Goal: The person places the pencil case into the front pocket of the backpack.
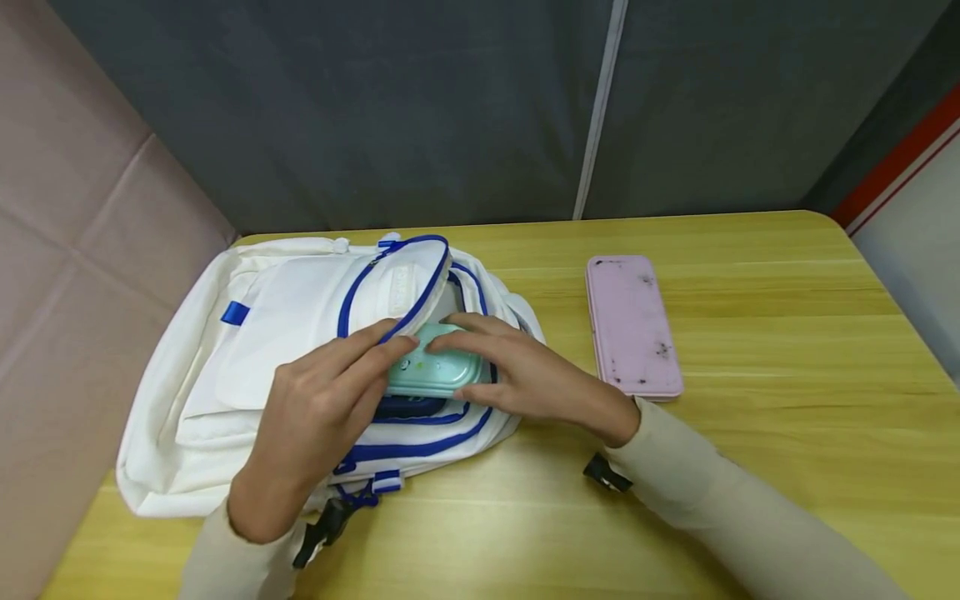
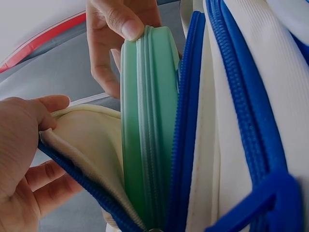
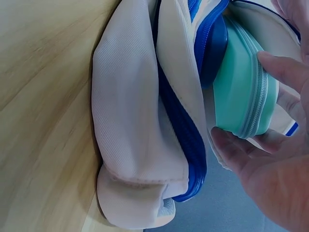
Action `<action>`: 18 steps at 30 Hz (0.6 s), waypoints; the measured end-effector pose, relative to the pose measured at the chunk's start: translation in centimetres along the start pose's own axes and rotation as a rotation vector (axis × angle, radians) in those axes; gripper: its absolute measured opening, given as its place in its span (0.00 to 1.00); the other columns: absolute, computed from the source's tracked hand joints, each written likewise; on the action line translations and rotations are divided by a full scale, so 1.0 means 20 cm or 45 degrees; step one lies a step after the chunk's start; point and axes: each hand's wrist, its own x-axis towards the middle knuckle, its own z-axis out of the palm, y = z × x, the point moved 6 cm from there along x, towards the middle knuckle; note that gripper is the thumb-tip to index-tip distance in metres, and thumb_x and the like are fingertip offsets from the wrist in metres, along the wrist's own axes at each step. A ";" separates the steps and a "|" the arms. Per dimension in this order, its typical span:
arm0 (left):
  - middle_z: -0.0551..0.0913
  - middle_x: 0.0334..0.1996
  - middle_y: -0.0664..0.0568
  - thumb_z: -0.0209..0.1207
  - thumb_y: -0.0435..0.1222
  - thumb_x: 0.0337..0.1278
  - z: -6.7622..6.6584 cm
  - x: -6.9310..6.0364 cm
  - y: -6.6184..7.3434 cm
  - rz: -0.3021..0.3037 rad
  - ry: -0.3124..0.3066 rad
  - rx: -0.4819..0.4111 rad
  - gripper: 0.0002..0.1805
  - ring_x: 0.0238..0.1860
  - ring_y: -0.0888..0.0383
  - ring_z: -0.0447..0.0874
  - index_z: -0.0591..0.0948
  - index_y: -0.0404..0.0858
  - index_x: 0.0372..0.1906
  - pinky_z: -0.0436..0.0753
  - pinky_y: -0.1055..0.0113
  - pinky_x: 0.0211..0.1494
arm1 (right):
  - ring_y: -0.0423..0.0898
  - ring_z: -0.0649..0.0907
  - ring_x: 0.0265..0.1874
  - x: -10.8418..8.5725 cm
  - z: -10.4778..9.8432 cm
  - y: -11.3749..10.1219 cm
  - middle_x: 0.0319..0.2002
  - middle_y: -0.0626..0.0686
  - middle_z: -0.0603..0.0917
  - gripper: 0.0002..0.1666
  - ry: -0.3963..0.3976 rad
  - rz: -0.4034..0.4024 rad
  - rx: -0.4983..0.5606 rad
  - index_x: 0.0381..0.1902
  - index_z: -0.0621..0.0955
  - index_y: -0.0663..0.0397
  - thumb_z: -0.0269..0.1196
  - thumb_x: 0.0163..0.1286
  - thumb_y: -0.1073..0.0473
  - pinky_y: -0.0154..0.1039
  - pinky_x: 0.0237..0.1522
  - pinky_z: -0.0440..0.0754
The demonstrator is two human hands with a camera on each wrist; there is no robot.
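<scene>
Over a wooden table (image 1: 795,375) by grey panels (image 1: 375,117), the left grip (image 1: 318,408) pinches a flap (image 1: 397,292), the right grip (image 1: 517,375) a green case (image 1: 442,371).

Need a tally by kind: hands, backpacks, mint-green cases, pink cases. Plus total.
Hands: 2, left hand and right hand
Backpacks: 1, the white backpack
Mint-green cases: 1, the mint-green case between the right hand's fingers
Pink cases: 1, the pink case
Total: 5
</scene>
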 end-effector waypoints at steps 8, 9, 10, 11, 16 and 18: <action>0.90 0.54 0.40 0.62 0.27 0.67 0.00 0.00 -0.01 -0.043 -0.019 -0.035 0.14 0.49 0.43 0.92 0.89 0.37 0.53 0.90 0.49 0.48 | 0.58 0.67 0.79 0.03 0.02 -0.01 0.79 0.58 0.67 0.29 0.013 -0.008 0.002 0.70 0.78 0.43 0.69 0.72 0.55 0.63 0.76 0.69; 0.90 0.53 0.40 0.61 0.28 0.69 0.00 0.00 -0.01 -0.040 -0.018 -0.034 0.13 0.49 0.43 0.92 0.89 0.37 0.52 0.90 0.50 0.48 | 0.58 0.67 0.78 0.04 0.02 -0.01 0.79 0.58 0.68 0.29 0.016 -0.016 -0.003 0.70 0.78 0.44 0.69 0.72 0.55 0.63 0.75 0.69; 0.90 0.53 0.40 0.60 0.29 0.70 0.00 0.00 -0.01 -0.038 -0.017 -0.034 0.13 0.49 0.44 0.92 0.89 0.37 0.52 0.90 0.50 0.49 | 0.58 0.68 0.78 0.04 0.03 -0.01 0.78 0.58 0.68 0.29 0.018 -0.021 -0.004 0.70 0.78 0.44 0.69 0.72 0.55 0.62 0.75 0.70; 0.90 0.54 0.41 0.59 0.31 0.72 0.00 0.00 -0.01 -0.039 -0.021 -0.031 0.13 0.49 0.44 0.92 0.89 0.37 0.53 0.90 0.50 0.49 | 0.58 0.68 0.78 0.05 0.03 -0.01 0.78 0.58 0.68 0.29 0.021 -0.024 -0.006 0.70 0.78 0.45 0.69 0.72 0.55 0.62 0.75 0.70; 0.90 0.54 0.41 0.57 0.34 0.76 0.00 0.00 0.00 -0.040 -0.019 -0.031 0.13 0.51 0.44 0.92 0.89 0.38 0.53 0.90 0.50 0.50 | 0.56 0.73 0.73 0.07 0.05 -0.02 0.77 0.59 0.69 0.29 0.034 -0.054 -0.012 0.68 0.79 0.49 0.70 0.72 0.55 0.56 0.72 0.74; 0.90 0.54 0.41 0.56 0.34 0.77 0.00 0.00 0.00 -0.039 -0.015 -0.031 0.13 0.51 0.44 0.92 0.89 0.38 0.54 0.90 0.50 0.50 | 0.55 0.73 0.72 0.08 0.06 -0.03 0.77 0.59 0.69 0.29 0.033 -0.060 -0.013 0.69 0.79 0.51 0.70 0.72 0.55 0.54 0.72 0.75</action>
